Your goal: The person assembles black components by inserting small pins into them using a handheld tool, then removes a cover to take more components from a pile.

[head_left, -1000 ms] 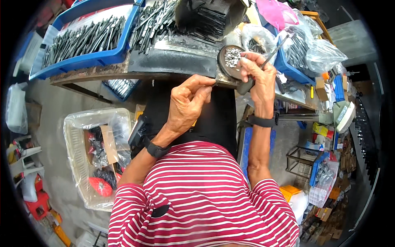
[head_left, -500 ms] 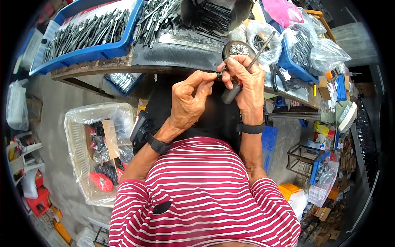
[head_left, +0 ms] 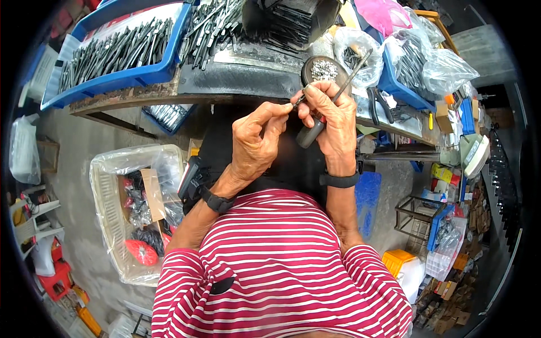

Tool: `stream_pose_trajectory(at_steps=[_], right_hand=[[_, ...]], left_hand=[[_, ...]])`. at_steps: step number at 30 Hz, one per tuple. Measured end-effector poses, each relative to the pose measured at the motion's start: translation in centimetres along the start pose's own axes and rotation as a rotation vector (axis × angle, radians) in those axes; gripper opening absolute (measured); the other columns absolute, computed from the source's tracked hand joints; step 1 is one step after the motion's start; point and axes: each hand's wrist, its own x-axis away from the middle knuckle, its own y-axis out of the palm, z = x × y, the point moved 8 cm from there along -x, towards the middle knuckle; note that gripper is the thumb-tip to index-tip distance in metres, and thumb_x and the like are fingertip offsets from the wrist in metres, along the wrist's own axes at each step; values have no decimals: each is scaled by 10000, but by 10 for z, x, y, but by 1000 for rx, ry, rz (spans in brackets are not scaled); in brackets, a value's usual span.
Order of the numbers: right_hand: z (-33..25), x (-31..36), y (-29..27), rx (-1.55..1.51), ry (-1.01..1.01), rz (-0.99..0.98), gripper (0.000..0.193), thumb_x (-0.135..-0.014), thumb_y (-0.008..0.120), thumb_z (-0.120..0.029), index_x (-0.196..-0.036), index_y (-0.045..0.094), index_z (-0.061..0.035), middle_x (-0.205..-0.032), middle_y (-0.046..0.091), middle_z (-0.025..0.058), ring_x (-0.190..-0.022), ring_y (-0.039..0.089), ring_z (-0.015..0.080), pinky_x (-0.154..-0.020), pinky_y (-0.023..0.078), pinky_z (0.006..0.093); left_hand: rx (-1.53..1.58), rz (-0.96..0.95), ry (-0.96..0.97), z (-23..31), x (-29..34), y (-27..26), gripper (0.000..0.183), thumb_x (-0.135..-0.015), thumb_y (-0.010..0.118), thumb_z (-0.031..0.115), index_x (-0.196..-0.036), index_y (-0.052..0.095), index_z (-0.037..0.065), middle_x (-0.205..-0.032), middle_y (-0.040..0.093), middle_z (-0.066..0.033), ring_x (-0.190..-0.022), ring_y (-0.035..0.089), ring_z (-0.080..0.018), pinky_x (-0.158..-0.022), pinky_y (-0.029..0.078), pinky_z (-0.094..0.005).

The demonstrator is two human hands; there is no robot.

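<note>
In front of my chest, over the bench edge, both hands meet. My left hand is closed, with thumb and forefinger pinched at one end of a small dark metal piece. My right hand has its fingertips on the other end of that piece. The same hand also holds a screwdriver; its dark handle sticks out below the palm and its long shaft points up and right. Just beyond the fingers stands a round dark dish with small silvery parts in it.
A blue tray of dark slender metal pieces stands on the bench at left, with more loose ones beside it. Pliers lie at right, near a clear bag. A plastic-lined crate sits on the floor at left.
Both hands have shifted slightly left, the small piece and screwdriver with them. The gap between the hands has narrowed a little, and the view has shifted slightly.
</note>
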Motion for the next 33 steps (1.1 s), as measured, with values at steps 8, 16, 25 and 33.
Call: stream_pose_trajectory(at_steps=[8,16,25,33], right_hand=[[0,2,0,44,-5,20,117,-812,570,-85,-806,544,29,-738,612,134,-549,559,105,-442,411,177],[-2,4,0,94,-53,24,123,-814,567,-83,-810,545,38,-733,615,123,-545,556,101,-445,408,176],[0,3,-2,75,-46,31,131,-821,559,-84,-808,546,46,-735,614,123,-548,560,103,-454,416,177],[1,3,0,105,-60,38,129,-820,560,-84,-804,546,43,-735,613,123,-545,559,99,-451,416,175]], left_hand=[[24,6,-29,-3,1,-1,129,-842,507,17,-939,574,-35,-750,601,-71,-647,579,-106,-582,482,-217],[46,4,-83,-6,1,-1,116,-845,498,16,-926,564,-35,-708,577,-53,-622,556,-93,-567,462,-205],[179,11,-178,-15,1,0,119,-843,500,17,-935,558,-32,-701,573,-53,-620,554,-91,-559,461,-204],[186,5,-173,-19,1,0,126,-843,506,23,-941,558,-34,-711,574,-57,-621,555,-93,-556,464,-206]])
